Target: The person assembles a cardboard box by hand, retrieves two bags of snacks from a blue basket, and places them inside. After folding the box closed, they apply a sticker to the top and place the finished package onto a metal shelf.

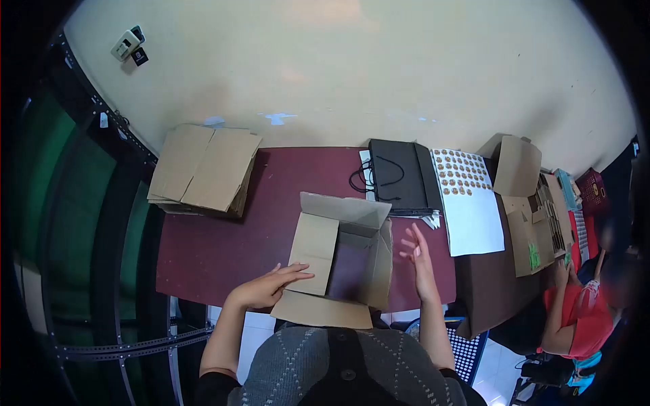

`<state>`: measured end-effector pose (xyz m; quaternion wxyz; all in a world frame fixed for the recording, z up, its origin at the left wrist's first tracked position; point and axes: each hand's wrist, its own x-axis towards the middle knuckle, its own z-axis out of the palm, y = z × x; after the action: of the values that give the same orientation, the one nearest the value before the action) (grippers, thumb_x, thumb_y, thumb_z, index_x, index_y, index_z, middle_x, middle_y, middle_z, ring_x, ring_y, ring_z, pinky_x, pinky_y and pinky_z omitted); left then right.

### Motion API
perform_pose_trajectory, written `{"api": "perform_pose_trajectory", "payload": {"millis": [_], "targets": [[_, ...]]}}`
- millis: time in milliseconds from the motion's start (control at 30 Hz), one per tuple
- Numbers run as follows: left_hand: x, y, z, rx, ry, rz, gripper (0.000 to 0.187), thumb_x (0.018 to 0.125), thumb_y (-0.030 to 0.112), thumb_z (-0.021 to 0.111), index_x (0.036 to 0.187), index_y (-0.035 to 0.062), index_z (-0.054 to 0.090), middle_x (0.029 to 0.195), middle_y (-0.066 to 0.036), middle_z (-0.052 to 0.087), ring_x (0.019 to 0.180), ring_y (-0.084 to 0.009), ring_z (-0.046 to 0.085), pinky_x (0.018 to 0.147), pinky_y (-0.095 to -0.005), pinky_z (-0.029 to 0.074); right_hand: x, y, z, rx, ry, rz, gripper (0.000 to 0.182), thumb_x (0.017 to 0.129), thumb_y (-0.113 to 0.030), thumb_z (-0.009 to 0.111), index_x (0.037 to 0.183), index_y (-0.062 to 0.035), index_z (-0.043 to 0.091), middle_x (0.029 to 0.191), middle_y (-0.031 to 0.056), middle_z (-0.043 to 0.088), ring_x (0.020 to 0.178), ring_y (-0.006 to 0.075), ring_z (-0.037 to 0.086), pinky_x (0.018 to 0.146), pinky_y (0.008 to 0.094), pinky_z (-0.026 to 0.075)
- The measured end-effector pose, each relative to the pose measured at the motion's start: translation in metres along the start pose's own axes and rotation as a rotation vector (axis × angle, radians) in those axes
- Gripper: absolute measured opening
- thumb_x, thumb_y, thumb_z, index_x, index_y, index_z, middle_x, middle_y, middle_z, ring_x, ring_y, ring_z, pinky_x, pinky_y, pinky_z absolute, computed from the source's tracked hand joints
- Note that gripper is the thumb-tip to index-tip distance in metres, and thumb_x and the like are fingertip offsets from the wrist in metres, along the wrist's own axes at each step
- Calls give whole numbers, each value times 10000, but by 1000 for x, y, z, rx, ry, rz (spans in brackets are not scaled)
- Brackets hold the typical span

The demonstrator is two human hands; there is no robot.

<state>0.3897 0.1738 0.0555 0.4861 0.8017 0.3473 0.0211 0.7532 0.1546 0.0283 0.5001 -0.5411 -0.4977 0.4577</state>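
Observation:
A brown cardboard box (378, 271) stands in front of me near the table's front edge, its back and front flaps spread outward. Through its opening shows a purplish surface that looks like the tabletop. My left hand (271, 285) rests with fingers stretched out on the box's left cardboard panel, near the front left corner. Just right of the box, my right hand (421, 264) is raised with its fingers apart; nothing is in it, and a small gap separates it from the box wall.
A stack of flattened cardboard boxes (203, 166) lies at the table's (223, 260) back left. At the back right are a black folder (403, 172) with cords and a white sheet (474, 223) with rows of round brown stickers. A co-worker (586, 311) sits right, beside another open box (531, 237).

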Motion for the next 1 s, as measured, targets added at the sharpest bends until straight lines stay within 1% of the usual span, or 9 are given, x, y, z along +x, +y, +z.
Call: {"api": "perform_pose_trajectory", "payload": {"millis": [100,233,267,367,400,467,800,967,1000], "targets": [[0,-2,-2,53,-93,55,742,774,-22,575,1421,254,338,1513,-118,213,1405,-326,156,1122,-556,107,-24,-8,17,68,-61,9,730,918,-545,408,1461,-95,218,1431,147,312,1237,284,410,974,388,386],[5,-10,-11,-182,-99,164,838,699,108,742,1421,258,344,1521,-156,159,1408,-327,146,1130,-476,172,-32,-18,40,26,-149,-25,750,877,-297,571,1477,-113,161,1451,151,276,1274,286,365,1004,399,367],[11,-28,-6,-116,35,233,836,651,87,771,1393,195,400,1427,-146,351,1324,-277,341,1068,-378,309,-31,-16,44,33,-144,-25,761,851,-220,580,1478,-115,161,1454,148,268,1285,283,355,1010,400,361],[11,-30,1,-388,240,81,777,648,19,734,1358,128,439,1181,-77,525,1077,-176,508,924,-283,400,-34,-18,52,75,-91,-7,773,797,-74,531,1479,-114,169,1464,142,247,1318,280,317,1044,395,322],[12,-22,5,-489,337,56,697,663,-41,672,1320,94,481,985,-14,538,880,-96,507,806,-223,406,-34,-15,51,12,-53,-56,774,782,-52,507,1479,-112,175,1470,141,236,1328,279,305,1056,389,303],[17,-38,18,-499,356,96,661,653,-45,676,1282,84,520,980,-18,545,877,-100,523,816,-232,421,-36,-23,54,-5,-13,-56,780,748,-10,448,1478,-102,186,1492,133,202,1362,275,255,1083,373,252],[19,-69,7,-485,355,193,327,762,67,723,1079,61,643,928,-30,615,776,-95,520,708,-231,426,-33,-21,38,150,134,-3,737,768,-125,389,1468,-29,179,1495,151,259,1380,246,240,1107,305,186],[19,-39,5,-514,463,-18,536,706,147,788,1191,81,570,1064,-92,566,755,-107,520,716,-272,457,-42,-14,59,-75,42,19,670,841,-193,408,1464,-49,208,1510,130,240,1395,262,211,1122,350,157],[21,-31,7,-344,646,-2,566,699,138,788,1208,72,550,1137,-120,532,855,-152,539,782,-298,464,-42,-16,72,-120,63,-37,632,905,-273,379,1468,-59,189,1520,123,214,1403,269,185,1127,370,140]]}}
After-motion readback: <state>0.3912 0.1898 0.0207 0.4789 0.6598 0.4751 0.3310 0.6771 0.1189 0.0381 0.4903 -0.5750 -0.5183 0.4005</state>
